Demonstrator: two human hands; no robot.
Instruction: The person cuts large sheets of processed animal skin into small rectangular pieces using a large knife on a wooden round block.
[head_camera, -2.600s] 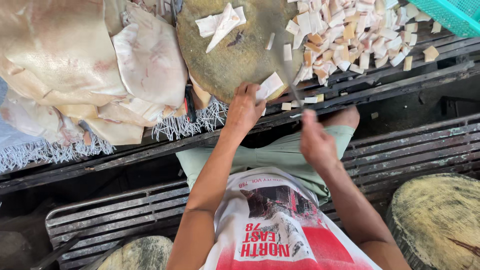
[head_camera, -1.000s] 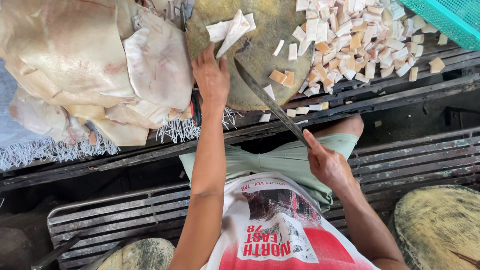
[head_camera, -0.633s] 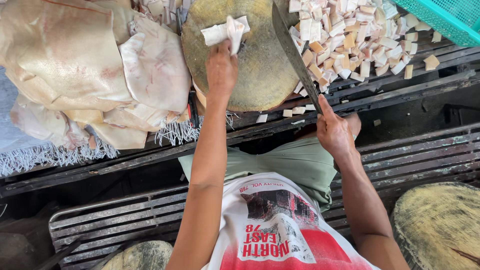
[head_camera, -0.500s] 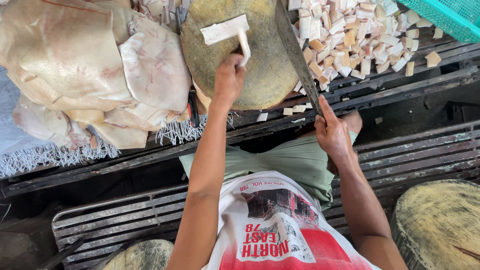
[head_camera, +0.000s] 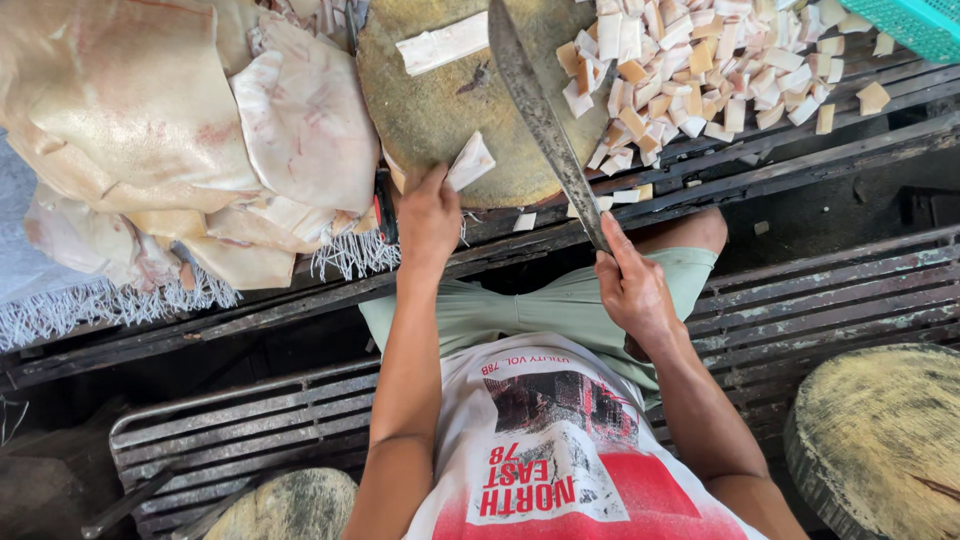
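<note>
Head view: left hand (head_camera: 428, 215) now nearer, strip (head_camera: 470, 160) pinched.

Slatted bench (head_camera: 800, 160): block (head_camera: 450, 110), cubes (head_camera: 700, 60)

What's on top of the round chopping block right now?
On the chopping block lie one long pale strip and the knife blade, held by the right hand. The left hand holds a small piece at its edge. The block's far rim is out of frame.

Left hand (head_camera: 428, 215): reaching toward 12 o'clock, fingers pinching closed.
Right hand (head_camera: 632, 290): clenching in a fist, forearm angling toward 11 o'clock.
</note>
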